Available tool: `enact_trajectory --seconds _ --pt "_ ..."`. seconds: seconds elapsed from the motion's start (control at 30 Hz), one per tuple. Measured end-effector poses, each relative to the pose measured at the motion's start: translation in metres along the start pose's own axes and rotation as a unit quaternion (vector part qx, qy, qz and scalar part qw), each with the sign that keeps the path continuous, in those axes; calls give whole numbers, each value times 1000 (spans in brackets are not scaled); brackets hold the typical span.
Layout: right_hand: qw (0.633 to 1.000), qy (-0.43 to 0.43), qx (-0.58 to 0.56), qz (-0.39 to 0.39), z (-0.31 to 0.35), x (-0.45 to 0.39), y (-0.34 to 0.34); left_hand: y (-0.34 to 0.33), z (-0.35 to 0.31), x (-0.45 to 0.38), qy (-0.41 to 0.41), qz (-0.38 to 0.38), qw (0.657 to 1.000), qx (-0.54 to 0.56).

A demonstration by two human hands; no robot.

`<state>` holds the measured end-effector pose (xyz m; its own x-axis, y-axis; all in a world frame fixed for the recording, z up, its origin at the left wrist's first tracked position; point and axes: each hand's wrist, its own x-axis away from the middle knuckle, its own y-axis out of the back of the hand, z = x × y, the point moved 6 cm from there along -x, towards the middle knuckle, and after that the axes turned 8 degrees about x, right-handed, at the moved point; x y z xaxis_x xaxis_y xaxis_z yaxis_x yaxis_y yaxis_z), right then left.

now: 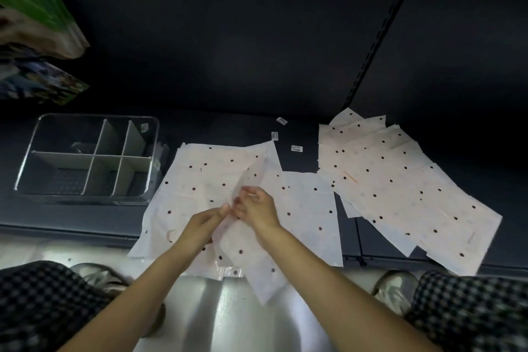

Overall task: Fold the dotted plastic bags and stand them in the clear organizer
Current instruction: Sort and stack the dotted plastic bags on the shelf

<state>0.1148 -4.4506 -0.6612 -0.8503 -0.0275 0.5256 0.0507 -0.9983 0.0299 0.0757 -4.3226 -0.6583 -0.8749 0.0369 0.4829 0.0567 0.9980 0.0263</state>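
Observation:
Pale pink plastic bags with dark dots lie on a dark shelf. One heap (200, 180) is spread in front of me, and a second pile (400, 186) fans out to the right. My left hand (204, 223) and my right hand (255, 206) meet over the near heap, both pinching a raised fold of one dotted bag (251, 174). The clear organizer (85, 157), split by white dividers into several compartments, stands to the left with no bags visible in it.
Three small white labels (296, 148) lie on the shelf behind the bags. Green and printed packages (37, 23) hang at the upper left. A slotted upright (380, 28) runs up the back panel. My checkered trouser legs and shoes (395, 291) flank the pale floor below.

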Motion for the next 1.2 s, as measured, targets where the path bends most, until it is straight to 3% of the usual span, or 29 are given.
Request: enact_trajectory --seconds 0.07,0.13,0.3,0.4,0.5,0.6,0.73,0.8,0.9,0.97,1.03,1.07,1.13,1.2 --pt "997 9 -33 64 5 0 -10 9 1 -4 -19 -48 998 -32" --pt "996 34 44 70 6 -2 -2 18 6 -10 -29 -105 992 -59" --pt "956 107 259 -89 -2 -12 66 50 -6 -27 -33 -207 969 -132" --pt "930 109 339 -89 -15 -16 86 79 -27 -28 -62 -242 943 -221" --pt "929 87 356 -50 -26 -16 76 94 -32 -19 -64 -238 891 -382" --pt "945 64 321 5 -27 -13 45 83 -19 -7 -72 -218 853 -469" --pt "954 62 286 69 -18 -15 20 25 -1 0 -188 -74 814 -544" --pt "942 99 321 12 -7 -21 45 3 15 -4 -152 10 801 -579" --pt "914 120 366 -128 4 -27 125 1 36 -15 -110 36 789 -603" --pt "863 102 434 -237 4 -25 196 4 35 -22 -111 22 788 -605" --pt "795 31 520 -310 -9 -18 265 4 31 -30 -108 9 794 -598" --pt "775 -13 542 -325 -18 -13 294 4 28 -33 -108 1 798 -593" --pt "770 -71 544 -326 -36 -3 331 0 23 -36 -115 -16 803 -585" --pt "771 -52 540 -333 -43 -1 344 -3 20 -37 -130 -34 812 -567"
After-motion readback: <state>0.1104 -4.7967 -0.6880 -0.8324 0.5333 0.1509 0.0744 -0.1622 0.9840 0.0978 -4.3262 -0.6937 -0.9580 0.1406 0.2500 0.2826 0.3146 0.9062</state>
